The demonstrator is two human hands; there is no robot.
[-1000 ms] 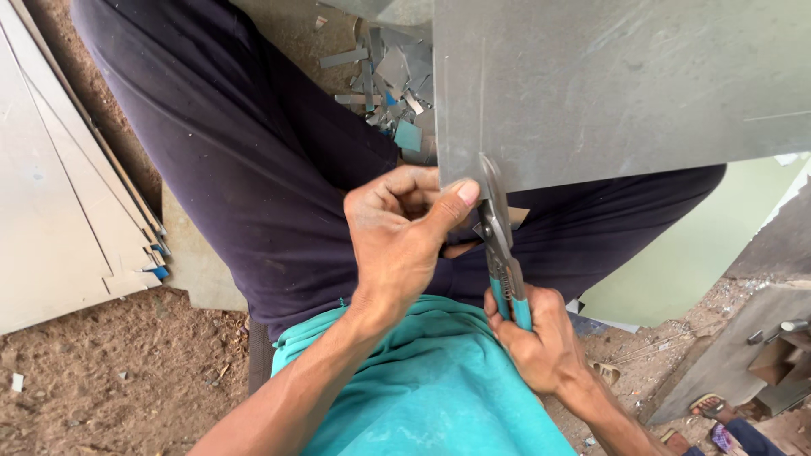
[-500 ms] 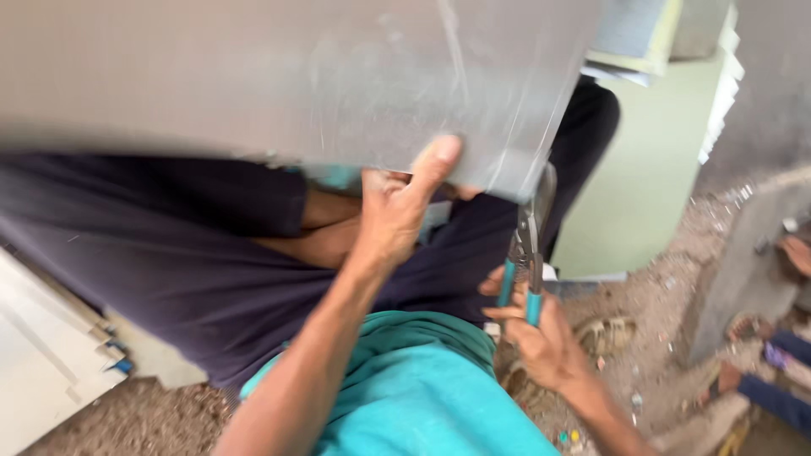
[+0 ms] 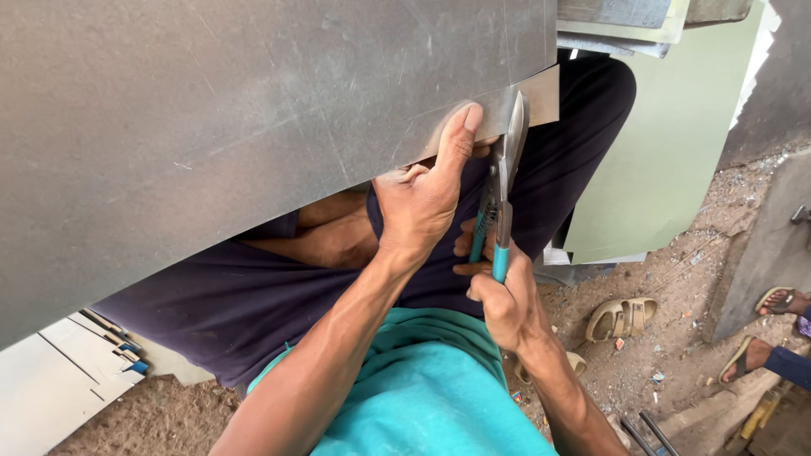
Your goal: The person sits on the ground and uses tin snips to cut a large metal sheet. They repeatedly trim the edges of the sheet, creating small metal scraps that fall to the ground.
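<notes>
A large grey metal sheet (image 3: 253, 118) fills the upper left of the view and lies over my lap. My left hand (image 3: 422, 198) grips its near edge, thumb pressed up on the sheet's face. My right hand (image 3: 498, 295) squeezes the teal handles of tin snips (image 3: 503, 186). The snips' blades point up and bite into the sheet's edge just right of my left thumb. A narrow strip of the sheet (image 3: 541, 93) sticks out to the right of the blades. My dark trousers and teal shirt lie below.
Pale green panels (image 3: 650, 169) lean at the right. White sheets (image 3: 59, 380) lie at the lower left on dirt ground. A sandal (image 3: 621, 317) rests on the ground. Another person's sandalled feet (image 3: 777, 300) are at the right edge.
The sheet has swung left and now covers more of the view. The snips' blades have risen into the sheet's edge beside my left thumb, with both hands keeping their hold.
</notes>
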